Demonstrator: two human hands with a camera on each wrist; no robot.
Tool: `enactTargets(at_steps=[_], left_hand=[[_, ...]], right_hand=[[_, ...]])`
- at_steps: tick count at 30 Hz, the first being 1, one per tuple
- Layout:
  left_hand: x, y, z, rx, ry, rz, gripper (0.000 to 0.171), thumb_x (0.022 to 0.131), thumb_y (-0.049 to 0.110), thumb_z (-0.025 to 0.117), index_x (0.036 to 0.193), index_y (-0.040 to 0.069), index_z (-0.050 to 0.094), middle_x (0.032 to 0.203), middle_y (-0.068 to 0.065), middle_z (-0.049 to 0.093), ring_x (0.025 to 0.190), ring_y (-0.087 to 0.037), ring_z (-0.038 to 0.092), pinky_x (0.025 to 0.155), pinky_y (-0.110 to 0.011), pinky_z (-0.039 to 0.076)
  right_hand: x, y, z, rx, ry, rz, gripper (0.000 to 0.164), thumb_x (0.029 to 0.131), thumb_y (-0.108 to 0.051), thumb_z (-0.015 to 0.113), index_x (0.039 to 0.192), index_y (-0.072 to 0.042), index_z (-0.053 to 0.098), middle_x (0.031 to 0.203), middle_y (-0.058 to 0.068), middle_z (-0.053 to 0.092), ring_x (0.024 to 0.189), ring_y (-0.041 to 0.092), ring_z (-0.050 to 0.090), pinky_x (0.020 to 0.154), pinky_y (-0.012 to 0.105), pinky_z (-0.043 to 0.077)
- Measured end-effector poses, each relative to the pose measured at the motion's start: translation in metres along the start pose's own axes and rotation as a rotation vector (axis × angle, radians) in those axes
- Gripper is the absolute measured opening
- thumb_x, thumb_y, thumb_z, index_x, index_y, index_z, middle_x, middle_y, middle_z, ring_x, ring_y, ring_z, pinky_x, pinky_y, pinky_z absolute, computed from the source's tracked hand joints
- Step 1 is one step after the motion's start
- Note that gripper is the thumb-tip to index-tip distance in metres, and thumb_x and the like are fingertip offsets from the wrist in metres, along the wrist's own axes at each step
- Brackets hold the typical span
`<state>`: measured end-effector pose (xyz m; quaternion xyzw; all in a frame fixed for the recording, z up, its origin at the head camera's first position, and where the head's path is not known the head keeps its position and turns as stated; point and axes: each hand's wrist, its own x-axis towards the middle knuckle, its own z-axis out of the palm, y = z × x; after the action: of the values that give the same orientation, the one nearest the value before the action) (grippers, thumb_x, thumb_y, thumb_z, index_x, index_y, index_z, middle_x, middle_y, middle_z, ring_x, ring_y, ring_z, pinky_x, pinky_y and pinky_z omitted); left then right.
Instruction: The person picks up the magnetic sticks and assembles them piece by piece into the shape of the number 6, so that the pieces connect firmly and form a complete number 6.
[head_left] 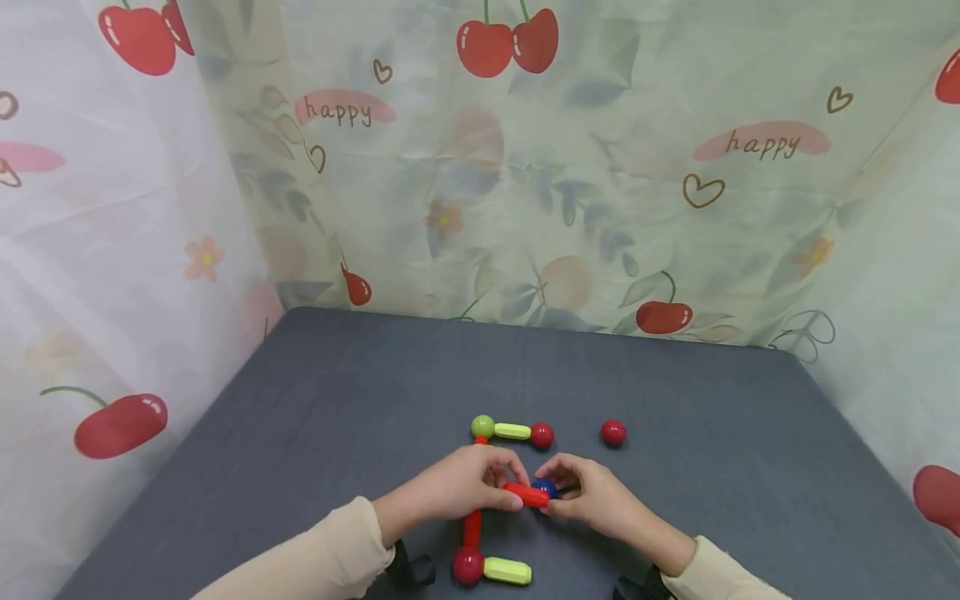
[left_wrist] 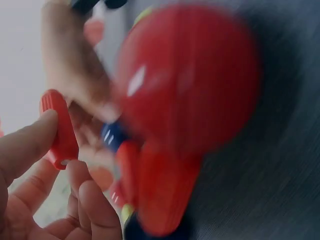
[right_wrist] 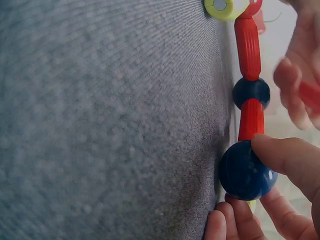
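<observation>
My left hand [head_left: 483, 479] pinches a loose red stick [left_wrist: 62, 131] between thumb and fingers, and a small hole shows in the stick's near end. Beside it, my right hand [head_left: 596, 496] grips a dark blue ball [right_wrist: 247, 170], thumb on top and fingers beneath. In the right wrist view, a short red rod [right_wrist: 251, 120] runs from that ball to a second blue ball [right_wrist: 251, 93], where another red rod [right_wrist: 248, 47] follows. In the head view, the left hand covers the second ball, and the held stick overlaps the gripped ball.
At the far end of the assembly, a green ball [head_left: 482, 427] joins a yellow-green rod [head_left: 512, 432] and a red ball [head_left: 542, 435]. Nearest me, another red ball [head_left: 468, 565] bears a yellow-green rod [head_left: 507, 571]. A separate red ball [head_left: 613, 432] lies on the dark tabletop [head_left: 697, 425].
</observation>
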<state>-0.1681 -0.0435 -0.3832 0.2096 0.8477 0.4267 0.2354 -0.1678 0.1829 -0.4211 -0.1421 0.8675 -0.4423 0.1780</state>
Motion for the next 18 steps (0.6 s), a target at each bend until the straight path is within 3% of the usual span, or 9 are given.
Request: enactTargets(at_steps=[3, 8, 14, 18], left_hand=[[-0.001, 0.001, 0.012, 0.042, -0.054, 0.018, 0.014, 0.082, 0.017, 0.078, 0.090, 0.024, 0.069, 0.069, 0.004, 0.059, 0.059, -0.010, 0.050, 0.055, -0.021, 0.041], [0.002, 0.001, 0.024, 0.223, -0.092, 0.042, 0.014, 0.082, 0.020, 0.078, 0.090, 0.026, 0.069, 0.072, 0.008, 0.055, 0.060, -0.006, 0.048, 0.054, -0.019, 0.043], [0.003, 0.005, 0.032, 0.456, -0.089, 0.064, 0.013, 0.082, 0.028, 0.078, 0.093, 0.029, 0.072, 0.072, 0.011, 0.051, 0.062, -0.003, 0.047, 0.055, -0.018, 0.041], [0.004, 0.007, 0.036, 0.528, -0.087, 0.073, 0.011, 0.082, 0.029, 0.078, 0.091, 0.029, 0.072, 0.070, 0.013, 0.052, 0.062, -0.002, 0.047, 0.055, -0.018, 0.041]], right_hand=[[0.000, 0.000, -0.001, 0.007, -0.008, -0.008, 0.033, 0.079, -0.010, 0.079, 0.108, -0.008, 0.064, 0.102, 0.005, 0.066, 0.092, 0.018, 0.063, 0.078, 0.034, 0.058], [0.000, 0.000, -0.002, 0.024, -0.027, -0.029, 0.034, 0.080, -0.015, 0.080, 0.109, -0.008, 0.063, 0.102, 0.005, 0.066, 0.094, 0.019, 0.063, 0.078, 0.032, 0.057], [0.001, 0.002, -0.001, 0.022, -0.030, -0.046, 0.034, 0.080, -0.015, 0.080, 0.109, -0.008, 0.064, 0.102, 0.004, 0.066, 0.094, 0.019, 0.064, 0.078, 0.031, 0.057], [0.001, 0.002, -0.001, 0.023, -0.028, -0.039, 0.034, 0.080, -0.016, 0.080, 0.109, -0.008, 0.064, 0.102, 0.004, 0.066, 0.094, 0.019, 0.063, 0.078, 0.031, 0.057]])
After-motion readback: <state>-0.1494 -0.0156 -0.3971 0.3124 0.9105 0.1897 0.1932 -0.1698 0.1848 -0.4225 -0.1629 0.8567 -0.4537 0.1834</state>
